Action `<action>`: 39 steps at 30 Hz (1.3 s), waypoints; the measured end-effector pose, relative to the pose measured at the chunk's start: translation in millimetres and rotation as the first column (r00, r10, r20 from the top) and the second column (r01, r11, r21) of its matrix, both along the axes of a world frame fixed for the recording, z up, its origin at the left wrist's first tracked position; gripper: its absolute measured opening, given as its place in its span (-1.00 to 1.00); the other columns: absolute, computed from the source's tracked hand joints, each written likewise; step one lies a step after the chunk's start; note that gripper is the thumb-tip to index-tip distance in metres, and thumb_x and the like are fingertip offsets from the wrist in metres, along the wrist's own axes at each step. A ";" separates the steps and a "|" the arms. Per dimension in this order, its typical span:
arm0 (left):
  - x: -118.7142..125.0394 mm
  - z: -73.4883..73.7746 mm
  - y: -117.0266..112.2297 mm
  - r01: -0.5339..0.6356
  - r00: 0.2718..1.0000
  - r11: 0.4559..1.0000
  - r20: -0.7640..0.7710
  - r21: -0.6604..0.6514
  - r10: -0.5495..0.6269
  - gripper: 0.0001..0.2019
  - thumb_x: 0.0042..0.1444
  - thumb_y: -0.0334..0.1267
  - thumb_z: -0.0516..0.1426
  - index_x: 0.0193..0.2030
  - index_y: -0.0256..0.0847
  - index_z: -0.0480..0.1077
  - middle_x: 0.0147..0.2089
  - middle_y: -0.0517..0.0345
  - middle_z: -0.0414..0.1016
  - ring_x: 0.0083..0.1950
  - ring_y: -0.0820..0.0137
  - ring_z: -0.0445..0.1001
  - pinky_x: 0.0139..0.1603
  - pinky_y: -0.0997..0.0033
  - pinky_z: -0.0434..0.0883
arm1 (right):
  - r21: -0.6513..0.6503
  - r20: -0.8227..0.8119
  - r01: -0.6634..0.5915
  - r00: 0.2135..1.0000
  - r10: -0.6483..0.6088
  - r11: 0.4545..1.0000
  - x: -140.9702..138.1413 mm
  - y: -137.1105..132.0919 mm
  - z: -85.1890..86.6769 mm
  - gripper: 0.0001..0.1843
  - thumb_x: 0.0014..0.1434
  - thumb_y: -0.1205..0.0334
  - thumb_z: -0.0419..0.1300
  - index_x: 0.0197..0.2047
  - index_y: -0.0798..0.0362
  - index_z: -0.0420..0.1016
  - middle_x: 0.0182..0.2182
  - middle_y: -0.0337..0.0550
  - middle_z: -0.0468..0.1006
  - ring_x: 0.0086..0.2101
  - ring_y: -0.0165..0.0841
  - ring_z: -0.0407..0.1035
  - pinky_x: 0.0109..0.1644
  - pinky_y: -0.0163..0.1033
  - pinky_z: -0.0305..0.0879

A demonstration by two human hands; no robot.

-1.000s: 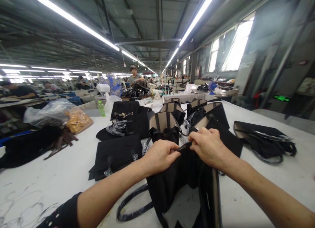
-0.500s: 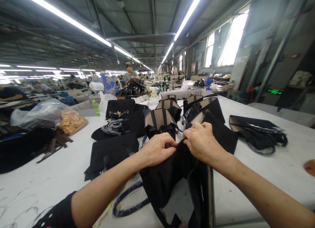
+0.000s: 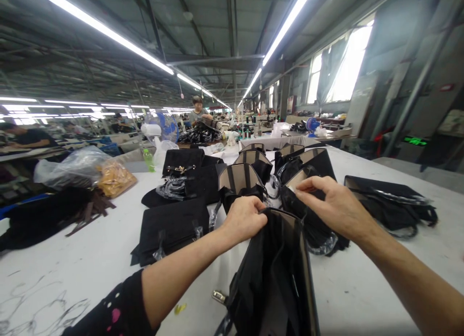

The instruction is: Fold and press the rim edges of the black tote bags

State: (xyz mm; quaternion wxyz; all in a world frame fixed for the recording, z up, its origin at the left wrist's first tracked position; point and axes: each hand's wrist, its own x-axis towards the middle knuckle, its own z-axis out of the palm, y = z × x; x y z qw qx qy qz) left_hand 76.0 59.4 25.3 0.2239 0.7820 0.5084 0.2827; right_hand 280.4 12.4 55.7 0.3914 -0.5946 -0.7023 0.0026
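Observation:
A black handbag [image 3: 268, 278] with a beige-lined inside stands at the table's front, its mouth facing up toward me. My left hand [image 3: 246, 217] pinches the top rim of this bag between thumb and fingers. A metal clasp [image 3: 219, 296] hangs at its left side. To the right and slightly above the rim, my right hand [image 3: 326, 198] is off the bag, with thumb and fingertips apart. Behind those fingers lies another black handbag [image 3: 315, 225] with a plastic-wrapped handle. An open bag with beige lining [image 3: 239, 176] stands just beyond my left hand.
Several flat black bags [image 3: 174, 225] lie stacked at left, and one black bag [image 3: 387, 200] lies at right. Farther left are dark fabric pieces [image 3: 47, 210], a plastic-wrapped yellow bundle [image 3: 116, 177] and a green bottle [image 3: 148, 160]. A co-worker [image 3: 198, 112] stands at the back beside a blue fan [image 3: 165, 127].
My right hand has let go of the bag's rim and moved right, its fingers opening. The bag has turned and its mouth gapes wider. My left hand still grips the rim.

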 end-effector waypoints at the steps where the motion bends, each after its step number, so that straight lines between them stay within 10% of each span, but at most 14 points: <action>1: -0.6 -0.8 -0.1 -0.023 1.000 1.000 0.003 -0.008 0.023 -0.82 -0.18 -0.34 0.11 -0.40 -0.22 0.52 -0.53 0.19 0.43 -0.45 0.42 0.35 -0.45 0.48 0.20 | -0.019 0.027 -0.029 0.999 0.029 0.999 -0.2 -1.6 -0.2 -0.91 0.14 0.21 0.18 -0.31 -0.06 0.52 -0.31 -0.26 0.53 -0.20 -0.31 0.36 -0.07 -0.19 0.19; 12: 6.9 -5.5 -2.0 -0.004 1.000 1.000 0.014 0.026 0.004 -0.69 -0.17 -0.32 0.11 -0.24 -0.16 0.55 -0.55 0.22 0.42 -0.45 0.41 0.34 -0.43 0.46 0.20 | -0.018 0.317 -0.078 0.945 0.080 0.997 -31.1 1.9 -23.3 -0.91 0.00 0.18 0.33 -0.46 -0.02 0.52 -0.24 -0.18 0.49 -0.06 -0.18 0.19 -0.07 -0.06 0.00; 39: 7.9 -0.4 13.3 0.239 0.970 0.965 -0.067 0.109 -0.233 -0.82 -0.03 -0.15 0.16 -0.47 -0.21 0.48 -0.47 0.23 0.50 -0.39 0.44 0.41 -0.41 0.51 0.23 | -0.064 0.351 -0.032 0.935 0.052 0.997 -34.7 13.5 -25.6 -0.83 0.09 0.38 0.12 -0.51 0.05 0.42 -0.29 -0.11 0.49 -0.09 -0.16 0.22 -0.04 0.00 0.00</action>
